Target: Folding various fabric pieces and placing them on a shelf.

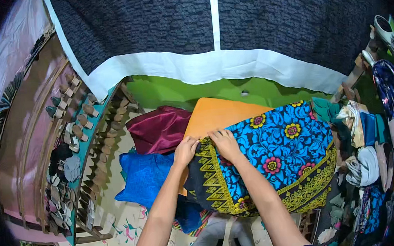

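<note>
A bright blue cloth (282,148) with red and yellow flowers and a black-and-yellow patterned border lies spread over an orange board (215,114). My left hand (185,150) pinches the cloth's upper left edge where the yellow border starts. My right hand (225,143) grips the same edge just to the right, fingers curled over the fold. The two hands are almost touching. Both forearms come up from the lower edge.
A maroon cloth (160,128) and a plain blue cloth (143,178) lie left of the board. A slanted rack of wooden stamps (75,128) stands at the far left. Piled clothes (366,156) crowd the right. A dark curtain with a white hem (202,67) hangs behind.
</note>
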### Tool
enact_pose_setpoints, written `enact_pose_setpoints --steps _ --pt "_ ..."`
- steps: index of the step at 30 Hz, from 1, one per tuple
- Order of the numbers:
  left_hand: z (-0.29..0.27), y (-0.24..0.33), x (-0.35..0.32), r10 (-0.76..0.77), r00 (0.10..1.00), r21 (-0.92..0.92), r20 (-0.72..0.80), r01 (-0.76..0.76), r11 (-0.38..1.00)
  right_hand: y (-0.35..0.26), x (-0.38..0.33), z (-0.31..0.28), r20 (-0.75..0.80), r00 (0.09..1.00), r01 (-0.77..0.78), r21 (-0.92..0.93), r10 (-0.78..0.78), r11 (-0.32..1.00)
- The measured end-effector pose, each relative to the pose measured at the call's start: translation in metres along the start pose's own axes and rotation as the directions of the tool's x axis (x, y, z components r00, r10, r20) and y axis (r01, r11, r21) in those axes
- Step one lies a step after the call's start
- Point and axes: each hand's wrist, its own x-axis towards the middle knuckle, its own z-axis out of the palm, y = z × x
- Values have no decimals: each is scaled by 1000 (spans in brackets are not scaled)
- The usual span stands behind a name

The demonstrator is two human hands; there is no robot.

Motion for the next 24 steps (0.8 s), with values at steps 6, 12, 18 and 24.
enact_pose_setpoints --steps 6,12,18,24 --pt "-33 -19 -11 41 996 -151 -78 -53 987 1 28 -11 32 999 -33 -9 34 999" --pt "-28 -23 -6 -35 997 -46 -68 32 998 -40 3 -26 -131 911 -384 79 392 920" --pt "6 -53 -23 -416 871 8 261 429 903 -171 -99 -50 411 764 -593 146 497 792" --pt "26 -37 -33 -344 930 -56 128 353 934 -170 -149 -28 479 805 -308 -166 350 937"
